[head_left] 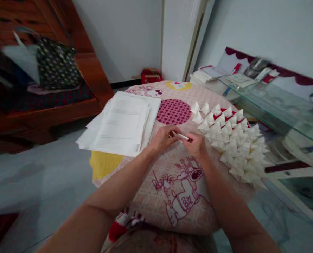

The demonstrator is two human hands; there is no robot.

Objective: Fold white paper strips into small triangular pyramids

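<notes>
Both hands work one small white paper piece, held just above the middle of the table, in from the near edge. Right hand: thumb and fingers pinch the piece's right end. Left hand: fingers curled in, gripping at its left end, a pale sliver showing between them. Fold details too small to read. Hands close together, paper bridging the gap.

Left side of table: loose stack of paper sheets, edges uneven, lower left corner reaching out past the table's left edge. Faint print on top sheet. Yellow cloth patch shows just below the stack, at that left edge.

Right side: big cluster of folded white paper pieces, points up, packed tight, running from near the far right down along the right edge. A few sit slightly apart at the cluster's far left end. Something red shows between pieces in the far part; can't tell what it is.

Magenta checked circle on the cloth sits between stack and cluster, beyond the hands. Glass shelf beside the right edge, items on top, blurred. Off to the left: wooden bench with dark patterned bag on it.
</notes>
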